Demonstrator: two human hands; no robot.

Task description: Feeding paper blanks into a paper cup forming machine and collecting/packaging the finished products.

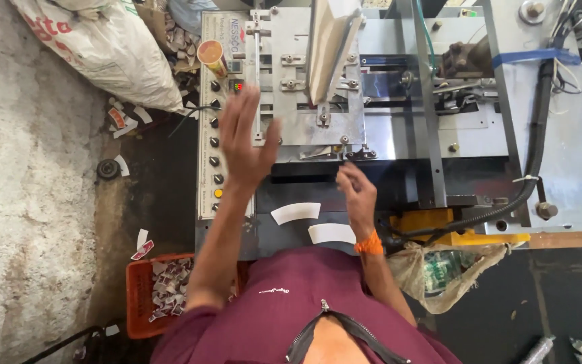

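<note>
1. Grey steel machine (439, 128) fills the upper frame; person in a maroon top leans over its dark front deck (284, 236).
2. Left hand (245, 138) is raised, fingers spread apart, gripping nothing, over the control strip (217, 114) of black knobs beside the metal feed plate (304, 87).
3. Right hand (357, 192), orange band at the wrist, has fingers loosely curled near the slot under the plate. Can't tell whether the grip has closed on anything.
4. Two curved white paper blanks (296, 213) lie loose on the deck, one just beside the right wrist, the other between the arms.
5. Risk, my read: fingers close to the feed slot and moving parts, pinch hazard if the machine cycles. Loose blanks could slide off the deck edge.
6. Risk: the raised left hand could bump a knob and change a setting.
7. Packages: white sack (102, 47) with red print at top left; orange crate (159, 290) of paper scraps on the floor at lower left; tan sack (439, 269) holding green-printed items at right; printed paper cup (211, 55) above the knobs.
</note>
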